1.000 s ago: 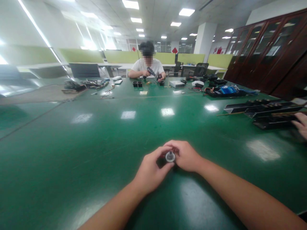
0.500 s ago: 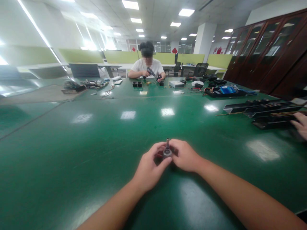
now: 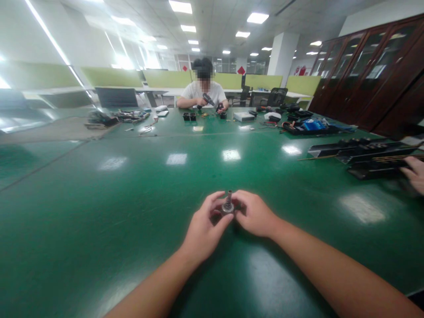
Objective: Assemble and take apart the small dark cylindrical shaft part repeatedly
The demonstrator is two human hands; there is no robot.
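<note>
A small metal part [image 3: 228, 204], a grey disc with a short shaft, is held just above a green counter [image 3: 132, 198] between two bare hands. The left hand [image 3: 202, 232] is placed at the part's 7 o'clock, its fingers [image 3: 215, 199] curled round and pinching the disc's left side. The right hand [image 3: 255, 215] is placed at 4 o'clock, its fingers pinching the right side. The shaft's long axis is stood nearly upright, pointing to 12 o'clock. Both hands are equally near. Bare counter is seen all round, widest toward 9 o'clock. Black trays [image 3: 367, 157] are laid well apart at 2 o'clock, touched by another person's hand [image 3: 414, 174]. A seated person [image 3: 202, 90] is seen far off at 12 o'clock.
</note>
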